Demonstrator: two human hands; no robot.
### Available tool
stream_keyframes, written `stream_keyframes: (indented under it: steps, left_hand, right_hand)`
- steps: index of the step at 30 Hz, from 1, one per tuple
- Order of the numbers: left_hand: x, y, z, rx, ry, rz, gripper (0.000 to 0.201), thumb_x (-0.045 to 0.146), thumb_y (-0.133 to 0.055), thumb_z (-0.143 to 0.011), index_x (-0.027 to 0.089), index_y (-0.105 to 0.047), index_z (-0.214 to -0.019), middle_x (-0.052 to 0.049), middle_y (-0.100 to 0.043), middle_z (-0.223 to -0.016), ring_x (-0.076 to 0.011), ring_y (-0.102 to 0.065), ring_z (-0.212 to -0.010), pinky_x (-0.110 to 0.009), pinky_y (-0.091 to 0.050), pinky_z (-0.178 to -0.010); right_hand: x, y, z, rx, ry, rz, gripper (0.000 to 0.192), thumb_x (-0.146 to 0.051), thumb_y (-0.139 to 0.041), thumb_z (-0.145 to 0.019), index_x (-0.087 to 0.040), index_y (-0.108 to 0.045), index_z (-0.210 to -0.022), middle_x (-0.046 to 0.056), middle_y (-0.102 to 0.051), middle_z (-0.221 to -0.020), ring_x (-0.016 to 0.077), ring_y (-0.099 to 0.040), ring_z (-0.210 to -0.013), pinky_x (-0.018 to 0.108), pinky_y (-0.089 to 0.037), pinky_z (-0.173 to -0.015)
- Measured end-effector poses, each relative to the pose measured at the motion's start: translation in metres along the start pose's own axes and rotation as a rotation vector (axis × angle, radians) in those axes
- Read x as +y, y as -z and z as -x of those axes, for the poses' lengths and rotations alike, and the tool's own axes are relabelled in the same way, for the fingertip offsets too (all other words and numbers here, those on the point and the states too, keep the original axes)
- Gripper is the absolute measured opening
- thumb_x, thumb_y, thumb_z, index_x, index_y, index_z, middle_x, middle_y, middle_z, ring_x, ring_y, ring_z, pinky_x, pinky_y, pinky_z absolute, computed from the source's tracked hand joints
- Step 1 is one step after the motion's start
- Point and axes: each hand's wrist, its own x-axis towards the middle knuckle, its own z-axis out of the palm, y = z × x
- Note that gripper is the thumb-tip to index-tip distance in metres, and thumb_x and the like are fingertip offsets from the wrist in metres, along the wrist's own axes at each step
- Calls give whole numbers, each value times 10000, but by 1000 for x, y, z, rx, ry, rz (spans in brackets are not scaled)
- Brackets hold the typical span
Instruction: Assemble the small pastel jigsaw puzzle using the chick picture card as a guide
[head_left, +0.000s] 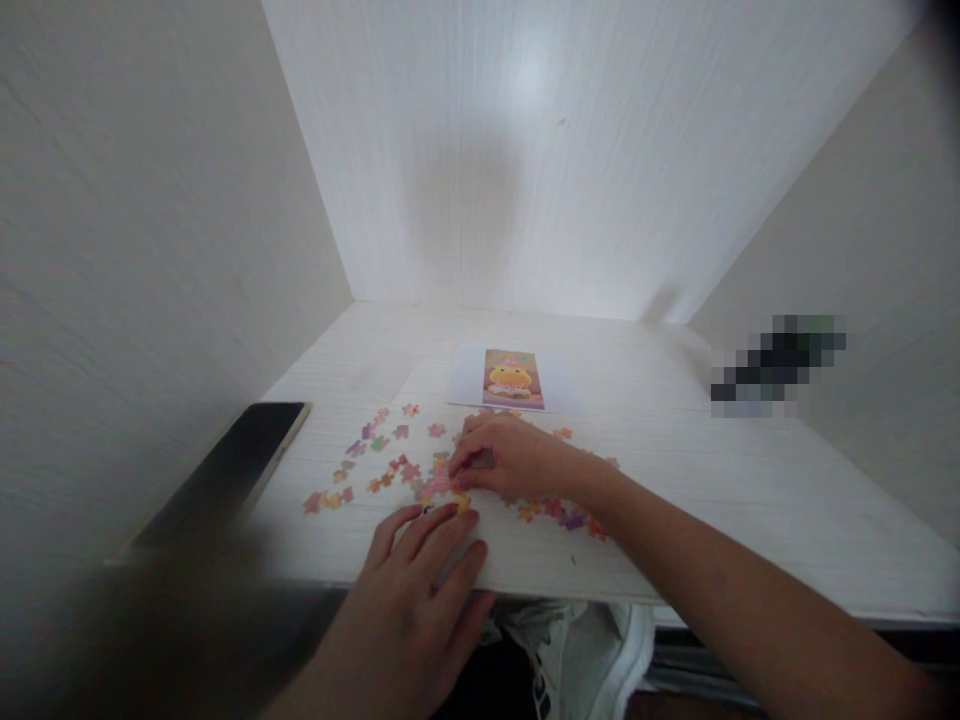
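Left hand point(420, 590) flat and released at the surface point(675, 500) edge, right hand point(510, 460) pinching a puzzle piece point(484, 460) amid scattered pieces point(375, 470): best pressed gently, matched against the reference picture point(513, 378).

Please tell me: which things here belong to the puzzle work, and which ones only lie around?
In use: puzzle pieces, reference picture, left hand, right hand.
Lying about: tablet, blurred dark thing, shoe below the table.
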Motion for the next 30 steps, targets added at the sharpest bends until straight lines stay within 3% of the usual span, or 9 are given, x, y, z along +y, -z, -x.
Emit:
stream_keyframes:
  steps: [6, 10, 19, 30]
  left_hand:
    - [0, 2, -14, -2, 112, 112, 59, 232, -623, -879, 195, -623, -833, -46, -682, -956, -223, -606, -891, -414, -454, -840]
    - [-6, 7, -18, -8, 247, -10, 71, 214, -616, -856, 190, -596, -792, -56, -653, -857, -248, -575, -824, -423, -433, -766]
    - [0, 6, -25, -36, 278, -246, 169, 316, -619, -851, 175, -641, -941, -78, -697, -860, -309, -586, -840, -450, -394, -746]
    - [-2, 4, -22, 7, 370, -162, 172, 291, -591, -871, 194, -592, -1013, -70, -697, -921, -288, -606, -856, -416, -403, -745]
  right_hand:
    - [0, 0, -1, 4, 0, -3, 140, -279, -670, -865, -194, -759, -931, 44, -721, -881, 164, -602, -861, 292, -425, -814]
    - [0, 1, -1, -13, -12, -10, 147, -287, -670, -868, -188, -761, -929, 51, -717, -872, 161, -607, -858, 290, -428, -805]
    - [1, 0, 0, 0, 1, -17, 131, -252, -673, -860, -182, -760, -928, 54, -722, -877, 154, -604, -855, 284, -418, -801]
    - [3, 0, 0, 2, -9, -26, 147, -265, -667, -863, -185, -760, -944, 50, -719, -877, 147, -609, -833, 278, -412, -769]
